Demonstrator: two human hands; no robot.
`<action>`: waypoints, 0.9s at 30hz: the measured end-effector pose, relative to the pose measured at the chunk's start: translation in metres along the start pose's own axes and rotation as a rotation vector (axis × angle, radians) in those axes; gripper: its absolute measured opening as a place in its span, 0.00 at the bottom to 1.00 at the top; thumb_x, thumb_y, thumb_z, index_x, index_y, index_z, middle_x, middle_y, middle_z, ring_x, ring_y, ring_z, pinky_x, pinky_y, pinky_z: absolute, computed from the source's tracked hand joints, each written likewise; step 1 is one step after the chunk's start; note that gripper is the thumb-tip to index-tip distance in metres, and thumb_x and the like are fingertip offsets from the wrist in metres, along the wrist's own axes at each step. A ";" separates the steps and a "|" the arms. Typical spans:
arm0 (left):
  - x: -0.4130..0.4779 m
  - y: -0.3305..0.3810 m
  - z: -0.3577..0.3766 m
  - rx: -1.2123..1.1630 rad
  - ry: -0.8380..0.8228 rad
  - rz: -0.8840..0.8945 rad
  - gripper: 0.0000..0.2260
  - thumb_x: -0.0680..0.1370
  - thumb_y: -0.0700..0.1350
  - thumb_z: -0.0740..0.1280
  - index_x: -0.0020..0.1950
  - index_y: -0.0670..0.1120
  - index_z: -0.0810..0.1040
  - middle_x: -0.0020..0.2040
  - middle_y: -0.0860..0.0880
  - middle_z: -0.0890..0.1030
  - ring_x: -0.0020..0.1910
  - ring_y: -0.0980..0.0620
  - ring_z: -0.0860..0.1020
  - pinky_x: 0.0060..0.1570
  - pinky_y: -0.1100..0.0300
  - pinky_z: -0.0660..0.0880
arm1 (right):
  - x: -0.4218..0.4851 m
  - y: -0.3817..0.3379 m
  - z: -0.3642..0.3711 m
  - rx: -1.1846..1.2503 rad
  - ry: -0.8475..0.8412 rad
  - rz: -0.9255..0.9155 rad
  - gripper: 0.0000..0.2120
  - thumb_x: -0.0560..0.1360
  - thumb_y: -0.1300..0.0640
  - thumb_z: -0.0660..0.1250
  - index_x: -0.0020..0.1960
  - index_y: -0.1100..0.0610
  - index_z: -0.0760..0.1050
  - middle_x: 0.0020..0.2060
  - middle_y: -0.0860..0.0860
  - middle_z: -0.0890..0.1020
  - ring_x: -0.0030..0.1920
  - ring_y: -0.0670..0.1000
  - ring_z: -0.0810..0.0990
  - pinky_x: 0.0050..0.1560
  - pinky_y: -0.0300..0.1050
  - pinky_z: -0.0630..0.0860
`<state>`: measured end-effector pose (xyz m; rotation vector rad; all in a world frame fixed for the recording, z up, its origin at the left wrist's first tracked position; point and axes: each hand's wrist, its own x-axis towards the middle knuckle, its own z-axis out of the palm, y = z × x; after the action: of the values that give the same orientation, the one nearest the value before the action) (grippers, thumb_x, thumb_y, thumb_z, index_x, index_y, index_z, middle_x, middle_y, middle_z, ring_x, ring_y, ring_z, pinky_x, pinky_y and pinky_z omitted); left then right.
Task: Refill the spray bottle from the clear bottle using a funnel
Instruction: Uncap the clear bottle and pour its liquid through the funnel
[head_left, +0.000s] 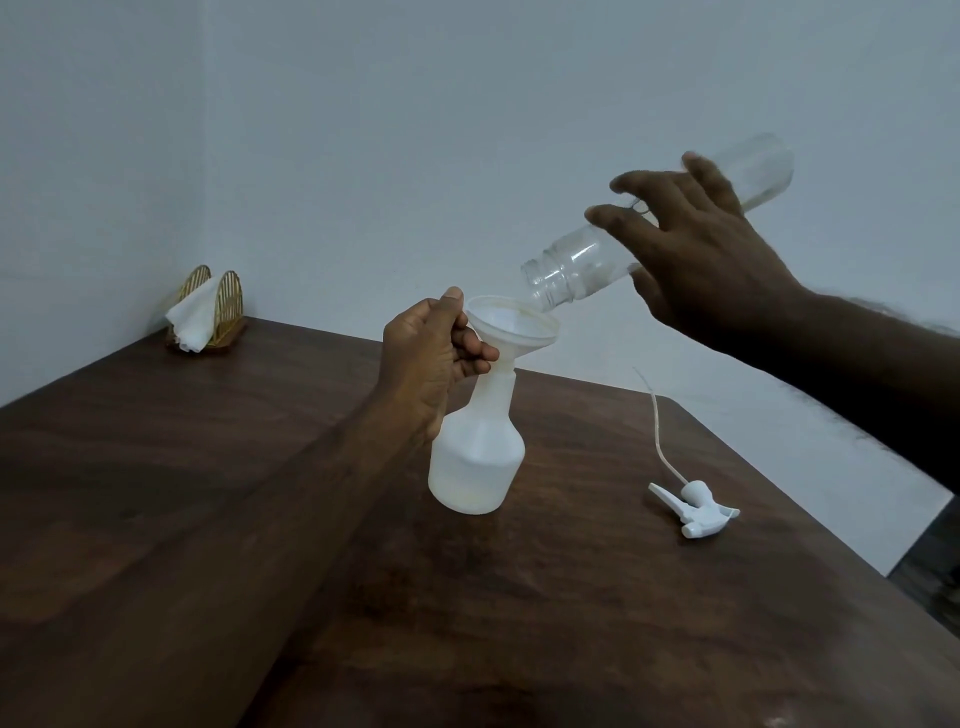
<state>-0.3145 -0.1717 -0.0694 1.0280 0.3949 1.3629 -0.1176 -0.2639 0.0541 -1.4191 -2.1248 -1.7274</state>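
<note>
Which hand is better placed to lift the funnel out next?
Probably the left hand: its grip is on the funnel rim, atop the spray bottle. The right hand is busy holding the clear bottle tilted over it.

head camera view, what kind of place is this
Likely a dining corner in a home or small eatery, not certain: a dark brown wooden table against plain pale walls, with a gold wire napkin holder holding a white paper napkin at its far corner.
</note>
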 end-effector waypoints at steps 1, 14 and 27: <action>0.000 0.000 0.000 -0.005 -0.002 -0.002 0.13 0.81 0.47 0.62 0.38 0.43 0.71 0.25 0.48 0.74 0.27 0.51 0.78 0.29 0.61 0.76 | -0.001 -0.001 0.000 -0.052 0.020 -0.031 0.26 0.71 0.71 0.65 0.68 0.60 0.70 0.63 0.63 0.73 0.64 0.64 0.72 0.73 0.67 0.53; 0.001 0.001 -0.002 0.008 0.009 0.014 0.13 0.81 0.45 0.62 0.38 0.43 0.72 0.28 0.46 0.74 0.27 0.51 0.78 0.31 0.59 0.77 | -0.008 -0.002 0.007 -0.186 0.016 -0.026 0.25 0.74 0.67 0.63 0.70 0.56 0.69 0.59 0.59 0.77 0.63 0.61 0.73 0.71 0.72 0.50; 0.004 0.000 -0.001 -0.003 0.027 0.008 0.13 0.81 0.44 0.63 0.37 0.43 0.71 0.27 0.46 0.73 0.27 0.50 0.77 0.30 0.59 0.76 | -0.014 -0.003 0.005 -0.135 -0.007 0.054 0.26 0.72 0.63 0.69 0.69 0.55 0.71 0.58 0.59 0.79 0.59 0.62 0.75 0.70 0.71 0.53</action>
<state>-0.3140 -0.1676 -0.0688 1.0108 0.4089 1.3857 -0.1092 -0.2680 0.0425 -1.5022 -1.9867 -1.8805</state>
